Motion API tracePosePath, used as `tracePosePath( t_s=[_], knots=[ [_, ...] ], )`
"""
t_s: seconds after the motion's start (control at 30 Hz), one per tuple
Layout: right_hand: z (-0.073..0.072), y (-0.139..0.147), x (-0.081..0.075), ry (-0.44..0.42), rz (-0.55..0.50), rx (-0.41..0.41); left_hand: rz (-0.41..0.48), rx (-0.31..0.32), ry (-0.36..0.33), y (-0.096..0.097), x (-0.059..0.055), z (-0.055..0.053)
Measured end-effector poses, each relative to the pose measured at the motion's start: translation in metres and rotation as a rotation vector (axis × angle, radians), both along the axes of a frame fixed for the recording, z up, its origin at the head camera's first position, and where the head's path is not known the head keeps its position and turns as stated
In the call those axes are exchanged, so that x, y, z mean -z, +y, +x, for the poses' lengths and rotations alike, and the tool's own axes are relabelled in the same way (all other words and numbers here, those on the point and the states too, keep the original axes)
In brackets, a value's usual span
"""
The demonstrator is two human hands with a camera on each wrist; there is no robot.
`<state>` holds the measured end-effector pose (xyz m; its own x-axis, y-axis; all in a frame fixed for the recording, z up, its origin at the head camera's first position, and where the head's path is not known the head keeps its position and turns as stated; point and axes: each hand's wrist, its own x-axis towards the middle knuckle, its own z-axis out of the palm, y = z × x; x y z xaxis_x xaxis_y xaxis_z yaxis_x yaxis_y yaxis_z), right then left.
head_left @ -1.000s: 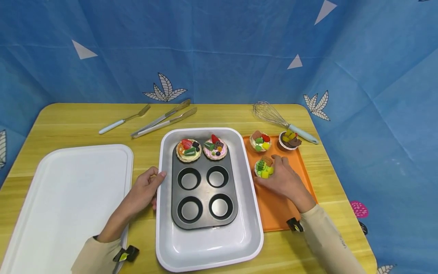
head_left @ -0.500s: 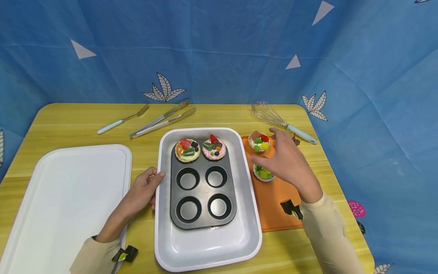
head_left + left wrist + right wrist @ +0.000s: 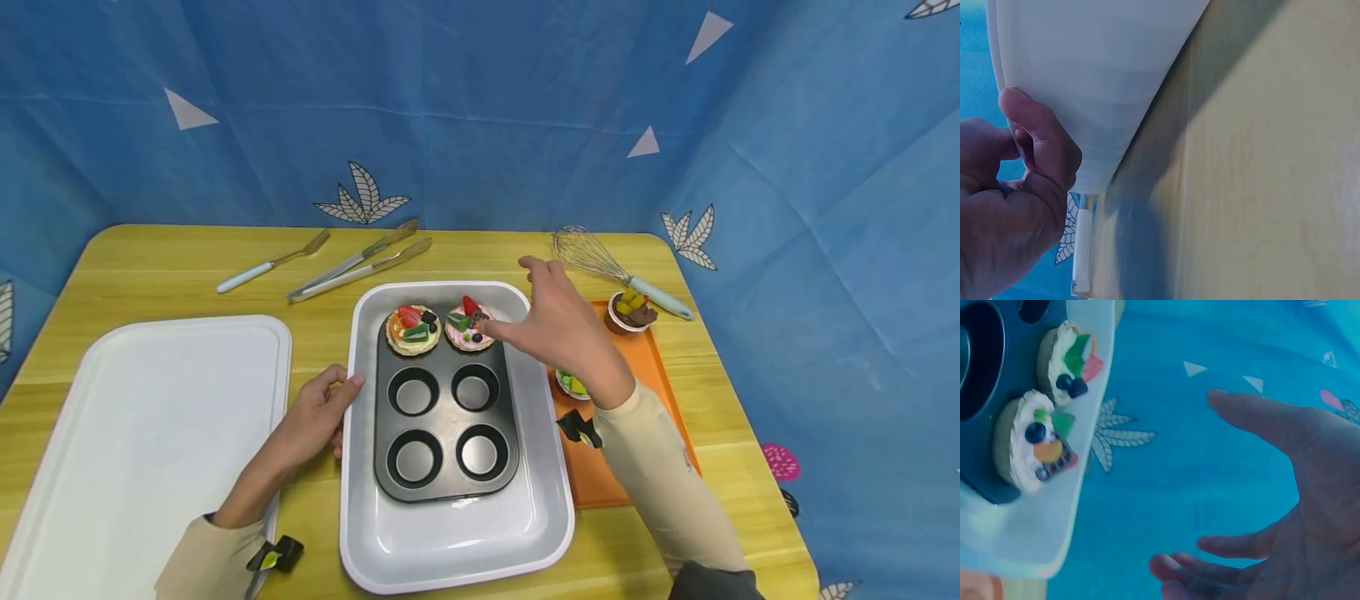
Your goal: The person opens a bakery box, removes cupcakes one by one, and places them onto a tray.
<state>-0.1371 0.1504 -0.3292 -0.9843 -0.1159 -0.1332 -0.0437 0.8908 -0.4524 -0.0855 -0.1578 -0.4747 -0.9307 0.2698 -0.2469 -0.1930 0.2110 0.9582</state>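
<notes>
Left hand: thumb and fingers curled on the left rim of the deep white tray, pinching it. Right hand: up over the deep tray's far right corner, palm down, fingers spread, thumb well apart from the rest; wrist cam shows only blue cloth in the gap. From the head cam my right thumb overlaps the edge of the pink tart; wrist cam shows them apart.

Muffin pan sits inside the deep tray. Pink tart is in its far right well, cream tart just beside it, far left well.

Orange tray is right of the deep tray, with a green-topped cup near the rim, partly under my hand, and a chocolate cupcake farther right. Whisk lies beyond, far right. Tongs and fork: past the deep tray's far left corner. Flat white tray: left of it, on the same wooden table.
</notes>
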Motion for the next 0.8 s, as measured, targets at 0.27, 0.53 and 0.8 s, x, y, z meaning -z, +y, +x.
tracePosePath(
  t_s=[0.27,0.53,0.8],
  knots=[
    [-0.023,-0.019,0.029,-0.109,0.081,-0.029,-0.017,-0.004,-0.009,0.001,-0.002,0.001],
    [-0.033,-0.027,0.058,-0.213,0.112,-0.035,-0.020,0.001,-0.019,0.002,-0.002,0.003],
    [-0.040,-0.034,0.073,-0.176,0.150,-0.082,-0.020,0.000,-0.009,0.001,-0.002,0.002]
  ],
)
